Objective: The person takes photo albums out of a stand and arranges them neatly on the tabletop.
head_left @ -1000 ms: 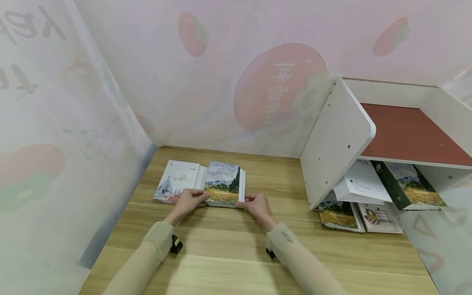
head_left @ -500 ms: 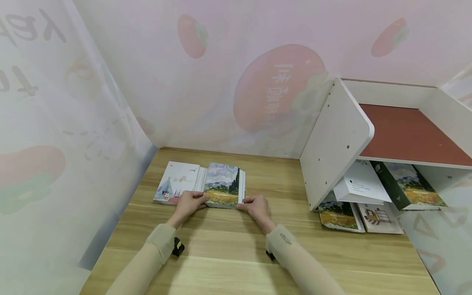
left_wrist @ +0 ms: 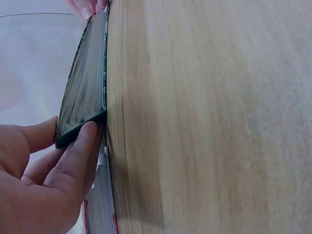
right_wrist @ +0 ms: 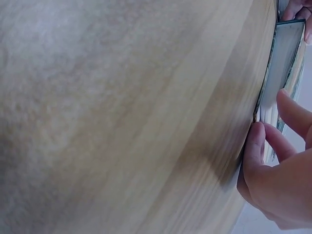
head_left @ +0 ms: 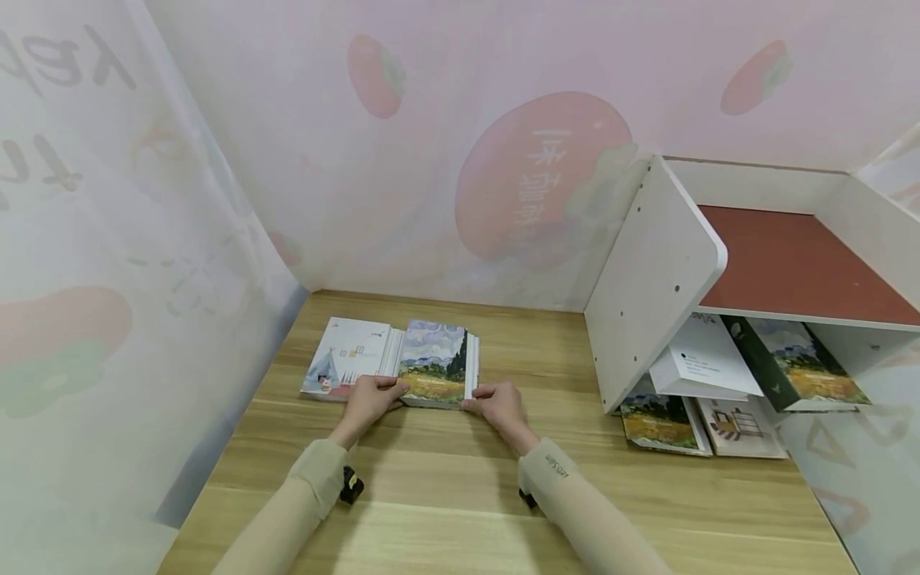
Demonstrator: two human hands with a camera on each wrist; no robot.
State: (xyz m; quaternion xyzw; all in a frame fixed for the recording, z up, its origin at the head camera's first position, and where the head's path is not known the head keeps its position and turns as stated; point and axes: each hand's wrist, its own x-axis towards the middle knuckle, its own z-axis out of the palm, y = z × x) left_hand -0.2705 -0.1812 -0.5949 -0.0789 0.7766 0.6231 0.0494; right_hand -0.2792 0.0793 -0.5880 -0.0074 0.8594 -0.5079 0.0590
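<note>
Left hand (head_left: 370,401) and right hand (head_left: 501,409) pinch the thick painted-field book (head_left: 433,358), already set beside the white tent-picture book (head_left: 350,355); more books (head_left: 707,358) sit in the white board shelf (head_left: 657,279).

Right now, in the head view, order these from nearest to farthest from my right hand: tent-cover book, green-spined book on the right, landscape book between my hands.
1. Landscape book: touching your right hand, on its left.
2. Tent-cover book: farther left, beyond the landscape book.
3. Green-spined book: far right, below the red shelf.
</note>
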